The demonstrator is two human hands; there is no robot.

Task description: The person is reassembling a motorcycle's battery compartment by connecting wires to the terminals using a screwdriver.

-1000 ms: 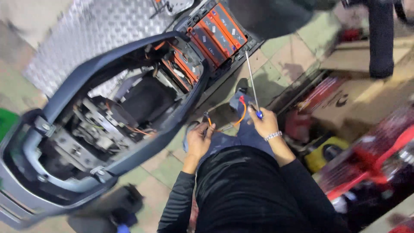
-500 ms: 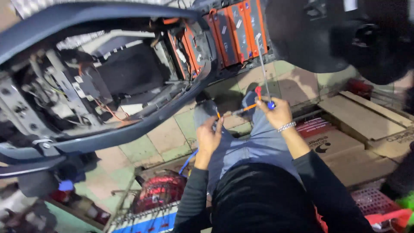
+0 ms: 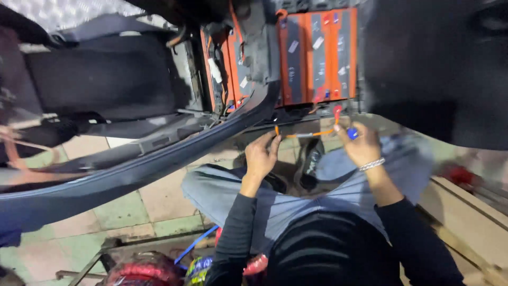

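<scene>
I see the scooter body (image 3: 132,159) filling the frame from 9 to 12 o'clock, with orange batteries (image 3: 317,53) at 12. Just below them an orange wire (image 3: 312,133) spans between my hands. My left hand (image 3: 262,156) pinches its left end; my right hand (image 3: 360,145) pinches its right end, with a blue-handled tool (image 3: 352,133) in the same fingers. The wire looks light, thin and limp, red-tipped; I judge it best held near the ends.

Pale green and pink tiled floor (image 3: 132,212) below the fingers carries a red ribbed round part (image 3: 140,270).
</scene>
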